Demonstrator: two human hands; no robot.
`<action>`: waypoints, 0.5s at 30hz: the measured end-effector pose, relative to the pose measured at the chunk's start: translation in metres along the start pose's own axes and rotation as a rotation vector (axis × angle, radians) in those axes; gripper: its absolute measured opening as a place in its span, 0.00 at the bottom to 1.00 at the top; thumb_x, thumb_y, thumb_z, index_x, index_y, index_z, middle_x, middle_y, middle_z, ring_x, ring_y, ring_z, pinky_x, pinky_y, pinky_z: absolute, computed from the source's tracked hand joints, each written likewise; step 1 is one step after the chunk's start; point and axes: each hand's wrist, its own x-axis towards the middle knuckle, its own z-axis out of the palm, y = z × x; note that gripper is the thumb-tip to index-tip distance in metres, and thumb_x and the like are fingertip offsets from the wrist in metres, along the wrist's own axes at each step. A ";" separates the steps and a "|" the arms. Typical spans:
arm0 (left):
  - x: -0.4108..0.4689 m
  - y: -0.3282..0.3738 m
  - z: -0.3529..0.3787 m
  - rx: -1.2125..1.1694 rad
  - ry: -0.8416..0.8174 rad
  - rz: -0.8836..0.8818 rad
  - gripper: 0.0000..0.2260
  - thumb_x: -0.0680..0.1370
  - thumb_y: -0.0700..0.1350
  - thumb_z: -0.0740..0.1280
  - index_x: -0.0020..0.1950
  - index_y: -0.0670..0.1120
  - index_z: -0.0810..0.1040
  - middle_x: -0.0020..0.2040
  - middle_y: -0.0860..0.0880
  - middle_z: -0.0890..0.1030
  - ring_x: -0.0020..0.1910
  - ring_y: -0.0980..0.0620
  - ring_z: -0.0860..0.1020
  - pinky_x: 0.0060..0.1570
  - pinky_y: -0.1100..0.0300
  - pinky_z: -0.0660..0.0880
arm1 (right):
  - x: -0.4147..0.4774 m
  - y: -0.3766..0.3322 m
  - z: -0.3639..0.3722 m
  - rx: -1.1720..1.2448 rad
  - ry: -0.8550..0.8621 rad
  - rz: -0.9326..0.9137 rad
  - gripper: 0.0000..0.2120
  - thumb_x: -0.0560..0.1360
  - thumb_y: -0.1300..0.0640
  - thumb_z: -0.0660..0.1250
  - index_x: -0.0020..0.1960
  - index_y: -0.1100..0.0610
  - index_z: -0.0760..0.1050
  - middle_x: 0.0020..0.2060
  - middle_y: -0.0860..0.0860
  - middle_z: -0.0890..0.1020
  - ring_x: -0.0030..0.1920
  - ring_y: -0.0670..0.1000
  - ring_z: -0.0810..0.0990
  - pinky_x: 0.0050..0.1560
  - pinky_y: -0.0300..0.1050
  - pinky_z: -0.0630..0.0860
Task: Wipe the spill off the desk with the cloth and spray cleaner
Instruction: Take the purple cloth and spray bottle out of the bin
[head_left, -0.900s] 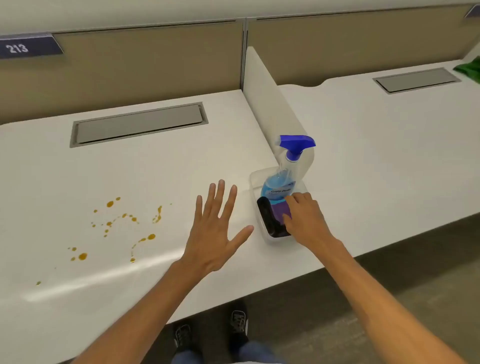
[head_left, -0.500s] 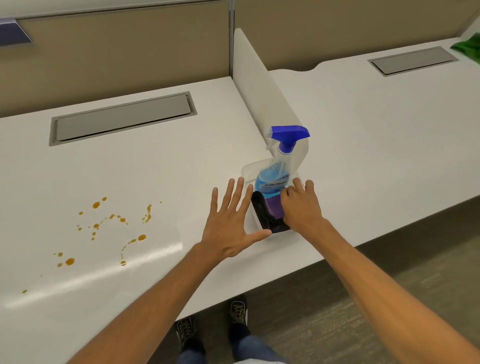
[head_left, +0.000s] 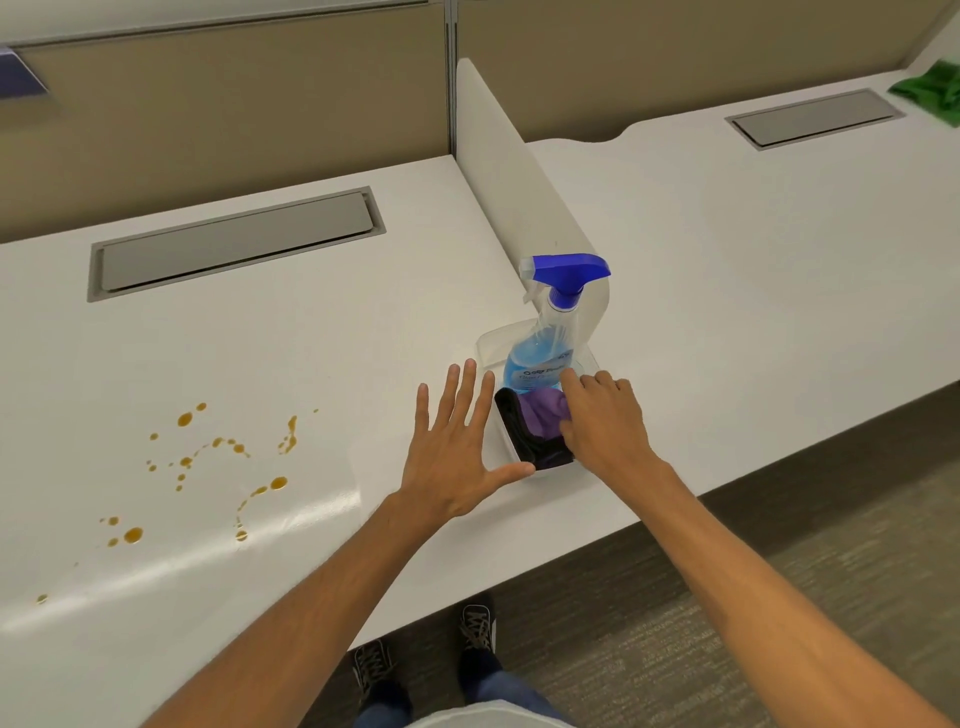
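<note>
Amber spill drops (head_left: 223, 457) are scattered over the left part of the white desk (head_left: 322, 343). A clear tray (head_left: 491, 343) near the desk's front edge holds a spray bottle (head_left: 545, 353) of blue cleaner with a blue trigger head, standing upright. In front of the bottle lies a folded purple cloth (head_left: 540, 415) with a black edge. My right hand (head_left: 608, 426) reaches into the tray, its fingers and thumb closed on the purple cloth. My left hand (head_left: 452, 457) lies spread flat on the desk just left of the tray, thumb against the tray's near corner.
A white divider panel (head_left: 509, 171) stands right behind the tray and separates two desks. Grey cable hatches (head_left: 234, 244) sit at the back of each desk. A green cloth (head_left: 930, 93) lies at the far right. The floor and my shoes (head_left: 475, 629) show below the desk edge.
My left hand slid right across the desk until its thumb reached the tray. My right hand stayed on the cloth and its fingers curled tighter around it.
</note>
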 end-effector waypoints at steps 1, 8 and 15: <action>0.000 0.000 0.000 -0.008 -0.003 -0.002 0.49 0.68 0.81 0.42 0.78 0.54 0.27 0.80 0.48 0.30 0.80 0.46 0.30 0.77 0.37 0.37 | -0.004 -0.001 -0.006 0.092 0.015 0.015 0.18 0.79 0.54 0.69 0.66 0.57 0.69 0.54 0.55 0.83 0.48 0.53 0.79 0.53 0.46 0.76; -0.003 -0.002 -0.007 -0.184 0.014 -0.002 0.45 0.75 0.74 0.56 0.80 0.57 0.32 0.82 0.50 0.33 0.81 0.49 0.34 0.78 0.39 0.37 | -0.027 -0.003 -0.054 0.302 0.210 0.029 0.19 0.79 0.51 0.68 0.66 0.57 0.72 0.55 0.55 0.83 0.49 0.54 0.84 0.48 0.47 0.82; 0.011 -0.025 -0.091 -1.502 0.161 -0.109 0.26 0.81 0.56 0.58 0.79 0.55 0.65 0.78 0.58 0.66 0.77 0.63 0.62 0.80 0.52 0.53 | -0.045 -0.023 -0.126 0.390 0.327 -0.170 0.14 0.76 0.61 0.72 0.62 0.60 0.78 0.47 0.56 0.85 0.42 0.55 0.82 0.44 0.43 0.77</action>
